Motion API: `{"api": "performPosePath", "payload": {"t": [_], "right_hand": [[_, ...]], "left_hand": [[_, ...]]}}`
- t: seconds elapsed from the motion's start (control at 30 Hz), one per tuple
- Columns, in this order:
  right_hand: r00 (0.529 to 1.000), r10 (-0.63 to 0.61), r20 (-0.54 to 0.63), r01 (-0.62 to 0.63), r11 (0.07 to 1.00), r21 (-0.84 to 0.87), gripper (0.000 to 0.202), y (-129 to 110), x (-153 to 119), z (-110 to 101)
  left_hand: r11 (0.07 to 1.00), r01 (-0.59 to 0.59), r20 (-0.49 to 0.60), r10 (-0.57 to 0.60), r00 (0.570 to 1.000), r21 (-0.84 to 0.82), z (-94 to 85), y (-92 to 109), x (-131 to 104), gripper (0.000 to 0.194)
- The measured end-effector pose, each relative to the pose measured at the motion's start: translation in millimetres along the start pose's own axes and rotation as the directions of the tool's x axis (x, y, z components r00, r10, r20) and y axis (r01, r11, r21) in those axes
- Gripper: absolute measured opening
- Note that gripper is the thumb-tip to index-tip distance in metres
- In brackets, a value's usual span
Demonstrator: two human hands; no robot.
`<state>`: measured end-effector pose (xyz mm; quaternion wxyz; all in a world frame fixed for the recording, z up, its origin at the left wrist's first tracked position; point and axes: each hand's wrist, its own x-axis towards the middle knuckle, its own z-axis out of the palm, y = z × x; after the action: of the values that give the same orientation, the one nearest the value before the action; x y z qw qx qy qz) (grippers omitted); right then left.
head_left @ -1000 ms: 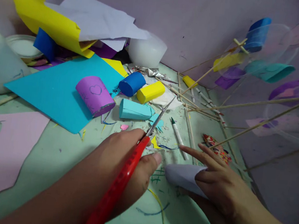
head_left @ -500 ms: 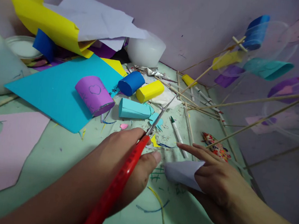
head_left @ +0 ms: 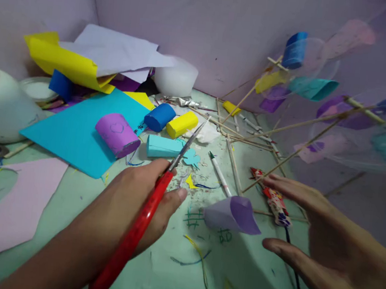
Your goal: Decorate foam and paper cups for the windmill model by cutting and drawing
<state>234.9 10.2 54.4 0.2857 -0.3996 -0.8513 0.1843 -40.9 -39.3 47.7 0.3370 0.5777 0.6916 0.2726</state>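
I'd handle the pale purple paper roll [head_left: 220,214] lightly by its sides, since thin paper would probably crease, and point the scissors [head_left: 143,218] clear of it. It lies on the worktop [head_left: 155,274], right of centre, towards the near edge. My right hand [head_left: 343,252] is just beside its flared end, thumb and fingers spread wide, gripping nothing; whether they brush the patterned tool [head_left: 278,206], I can't tell. My left hand [head_left: 125,199] has its partly hidden fingers closed on the scissors, thumb outstretched, blades towards the far edge.
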Motion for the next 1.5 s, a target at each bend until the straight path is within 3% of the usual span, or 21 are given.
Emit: {"api": "performPosePath", "payload": {"t": [0.03, 0.1, 0.23, 0.3, 0.4, 0.47, 0.6, 0.73, 0.8, 0.87, 0.93, 1.0, 1.1, 1.23, 1.4, 1.5], "right_hand": [[0.998, 0.054, -0.018, -0.052, 0.995, 0.091, 0.07, 5.8, -3.0, 5.5], [0.993, 0.104, 0.054, -0.114, 0.959, 0.258, 0.084, 16.9, -5.9, 20.1], [0.974, 0.111, 0.197, -0.188, 0.883, 0.431, 0.091, 24.2, -2.1, 48.9], [0.972, 0.141, 0.189, -0.209, 0.886, 0.413, 0.079, 20.0, 0.7, 57.6], [0.975, 0.181, 0.129, -0.219, 0.884, 0.414, 0.046, 13.0, 1.2, 62.7], [0.977, 0.183, 0.107, -0.212, 0.865, 0.454, 0.036, 10.8, -0.3, 62.6], [0.968, 0.245, 0.054, -0.236, 0.816, 0.527, 0.041, 8.8, 1.6, 60.5], [0.963, 0.268, 0.042, -0.235, 0.748, 0.62, 0.044, 3.2, 14.0, 64.3], [0.966, 0.257, 0.044, -0.222, 0.724, 0.653, 0.046, -0.5, 20.2, 68.9], [0.965, 0.258, 0.041, -0.219, 0.715, 0.664, 0.047, -3.5, 23.5, 73.3], [0.96, 0.277, 0.044, -0.236, 0.711, 0.663, 0.046, -5.6, 23.2, 76.3], [0.952, 0.304, 0.041, -0.256, 0.713, 0.652, 0.045, -6.3, 20.3, 77.8], [0.948, 0.317, 0.023, -0.264, 0.743, 0.615, 0.046, -5.0, 14.6, 78.5], [0.961, 0.273, 0.044, -0.247, 0.773, 0.584, 0.061, -0.9, 6.6, 77.0], [0.978, 0.201, 0.052, -0.192, 0.781, 0.594, 0.082, 6.3, -3.5, 69.0], [0.984, 0.16, 0.077, -0.173, 0.76, 0.627, 0.084, 9.3, -5.4, 65.3]], "left_hand": [[0.995, -0.013, -0.005, 0.014, 1.0, 0.095, -2.2, 1.2, -2.0, 0.031], [0.961, -0.008, -0.032, 0.018, 0.999, 0.277, -4.0, 3.3, -4.4, 0.024], [0.87, 0.039, -0.07, -0.006, 0.998, 0.492, 3.3, 4.5, -1.3, 0.016], [0.834, 0.048, -0.044, -0.029, 0.999, 0.549, 8.9, 4.0, 1.3, 0.017], [0.781, 0.04, -0.006, -0.047, 0.999, 0.624, 14.6, 3.6, 2.2, 0.016], [0.754, 0.01, 0.024, -0.034, 0.999, 0.657, 15.9, 3.9, 1.1, 0.013], [0.717, -0.074, 0.099, 0.007, 0.995, 0.693, 12.4, 2.8, -2.3, 0.013], [0.707, -0.132, 0.184, 0.003, 0.983, 0.695, -2.3, -6.2, -4.5, 0.032], [0.773, -0.098, 0.145, 0.008, 0.989, 0.627, -11.5, -11.5, -0.7, 0.048], [0.853, -0.075, 0.02, 0.076, 0.997, 0.516, -17.7, -14.1, 8.7, 0.049], [0.859, -0.131, -0.085, 0.198, 0.977, 0.495, -18.7, -12.9, 23.0, 0.046], [0.753, -0.191, -0.053, 0.287, 0.956, 0.629, -15.2, -9.4, 39.1, 0.05], [0.59, -0.16, 0.012, 0.246, 0.969, 0.791, -7.1, -4.5, 59.0, 0.061], [0.534, -0.122, 0.027, 0.184, 0.983, 0.837, -2.4, 2.3, 68.6, 0.058], [0.481, -0.163, 0.086, 0.179, 0.98, 0.861, -14.5, 27.6, 45.1, 0.047], [0.445, -0.252, 0.213, 0.138, 0.967, 0.859, -24.2, 48.1, 18.4, 0.037]]}}
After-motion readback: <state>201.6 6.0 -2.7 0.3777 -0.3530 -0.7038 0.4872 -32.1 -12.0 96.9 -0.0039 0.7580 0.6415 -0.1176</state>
